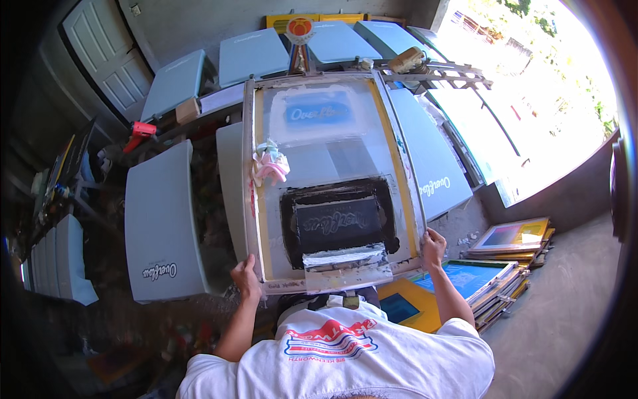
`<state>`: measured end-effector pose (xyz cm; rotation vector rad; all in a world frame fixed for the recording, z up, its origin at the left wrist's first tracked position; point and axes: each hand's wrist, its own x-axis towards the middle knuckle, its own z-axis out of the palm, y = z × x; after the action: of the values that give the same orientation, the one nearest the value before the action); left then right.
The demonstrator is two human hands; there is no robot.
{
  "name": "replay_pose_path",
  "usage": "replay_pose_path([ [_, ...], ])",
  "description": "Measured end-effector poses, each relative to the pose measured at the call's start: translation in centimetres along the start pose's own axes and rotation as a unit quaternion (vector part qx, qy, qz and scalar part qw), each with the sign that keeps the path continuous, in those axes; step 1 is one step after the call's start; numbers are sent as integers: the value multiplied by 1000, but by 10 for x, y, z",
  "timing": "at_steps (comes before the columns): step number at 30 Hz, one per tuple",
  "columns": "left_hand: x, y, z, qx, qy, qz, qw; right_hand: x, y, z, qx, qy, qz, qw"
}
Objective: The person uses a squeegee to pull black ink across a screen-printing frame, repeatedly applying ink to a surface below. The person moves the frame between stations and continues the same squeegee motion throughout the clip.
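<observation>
My left hand (248, 274) grips the lower left side of a large screen-printing frame (250, 219), and my right hand (433, 249) grips its lower right side. The mesh carries a blue stencil area (316, 106) near the far end and a black ink-coated stencil area (339, 219) nearer me. A pale, ink-smeared strip (344, 256) lies along the near edge of the black area, and crumpled pastel strips (269, 166) lie on the frame's left part.
Light grey-blue printing pallets (163, 213) stand in rows around the frame. A red heat gun (139, 136) sits to the left, below a white door (103, 53). Stacked screens (505, 239) lie at lower right beside a grey wall (571, 266). A bright opening (505, 60) is at upper right.
</observation>
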<state>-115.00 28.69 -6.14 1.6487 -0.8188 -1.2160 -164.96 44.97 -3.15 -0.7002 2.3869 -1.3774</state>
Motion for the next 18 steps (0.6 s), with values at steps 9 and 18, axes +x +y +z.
replay_pose_path([
  [9, 4, 11, -1, -45, -2, -32, 998, 4, 3, 11, -21, 30, 10, 999],
  [18, 0, 3, 2, -40, 3, -17, 999, 1, 1, 4, 16, 8, 31, 999],
])
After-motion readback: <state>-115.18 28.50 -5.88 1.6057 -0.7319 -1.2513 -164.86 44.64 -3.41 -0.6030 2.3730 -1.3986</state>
